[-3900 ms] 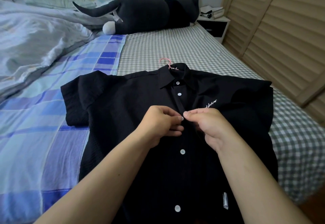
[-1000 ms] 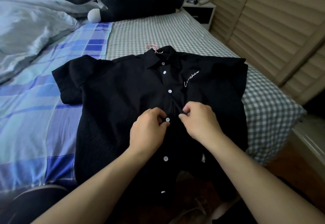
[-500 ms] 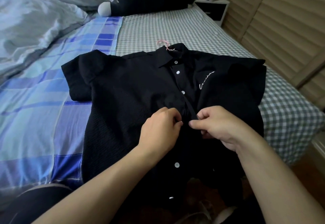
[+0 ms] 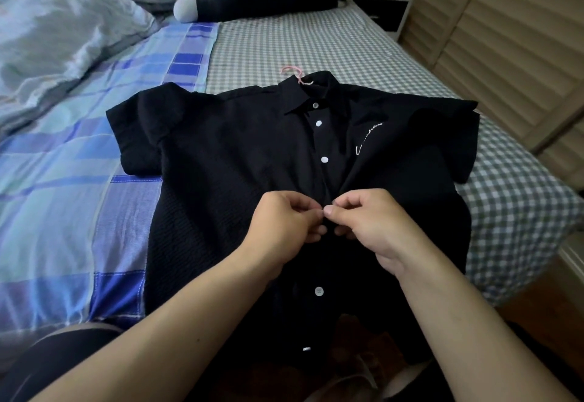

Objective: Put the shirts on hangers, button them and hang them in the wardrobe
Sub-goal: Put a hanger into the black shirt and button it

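Shirt (image 4: 240,161), black, lies face up on the bed (image 4: 284,41), collar away from you, pink hanger (image 4: 292,70) hook showing above it. Your left hand (image 4: 284,221) and right hand (image 4: 369,221) meet on the placket, each grip pinching fabric at the fourth button, itself hidden. Placket runs straight toward you; the next open button (image 4: 318,291) lies nearer you, just below both hands.

Left hand (image 4: 286,218) and right hand (image 4: 368,221) — fingertips pinched, touching.
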A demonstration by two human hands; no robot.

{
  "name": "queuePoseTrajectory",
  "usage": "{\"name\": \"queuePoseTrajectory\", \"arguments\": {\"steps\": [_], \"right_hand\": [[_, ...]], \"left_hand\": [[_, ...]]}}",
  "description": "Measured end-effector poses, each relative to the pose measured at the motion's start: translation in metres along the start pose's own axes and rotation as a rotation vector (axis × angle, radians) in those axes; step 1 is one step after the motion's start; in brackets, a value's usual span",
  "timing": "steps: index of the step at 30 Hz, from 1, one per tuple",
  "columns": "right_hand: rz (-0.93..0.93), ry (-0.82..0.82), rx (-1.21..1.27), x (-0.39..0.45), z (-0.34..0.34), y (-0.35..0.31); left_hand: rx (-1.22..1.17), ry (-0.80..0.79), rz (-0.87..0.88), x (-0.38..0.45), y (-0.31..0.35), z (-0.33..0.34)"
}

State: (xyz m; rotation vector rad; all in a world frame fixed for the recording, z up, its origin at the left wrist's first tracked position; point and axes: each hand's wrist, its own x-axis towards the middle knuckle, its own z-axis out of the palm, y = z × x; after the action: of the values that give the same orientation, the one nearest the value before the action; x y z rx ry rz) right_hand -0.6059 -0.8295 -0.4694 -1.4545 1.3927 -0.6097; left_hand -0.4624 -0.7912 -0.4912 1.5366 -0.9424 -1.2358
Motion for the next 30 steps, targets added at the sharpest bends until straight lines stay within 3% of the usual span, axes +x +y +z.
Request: {"name": "queuePoseTrajectory", "arguments": {"steps": [9,14,22,30], "right_hand": [[0.128,-0.159,0.291,-0.002,-0.008,-0.005],[0.144,-0.231,0.231,-0.003,-0.014,-0.006],[0.015,-0.055,0.062,-0.005,0.002,-0.004],[0.003,-0.047,0.051,-0.008,0.003,-0.006]], "left_hand": [[0.032,0.068,0.052,0.003,0.005,0.002],[0.084,0.082,0.065,0.003,0.006,0.002],[0.064,0.127,0.045,-0.001,0.011,0.004],[0.163,0.172,0.113,-0.002,0.004,0.006]]}}
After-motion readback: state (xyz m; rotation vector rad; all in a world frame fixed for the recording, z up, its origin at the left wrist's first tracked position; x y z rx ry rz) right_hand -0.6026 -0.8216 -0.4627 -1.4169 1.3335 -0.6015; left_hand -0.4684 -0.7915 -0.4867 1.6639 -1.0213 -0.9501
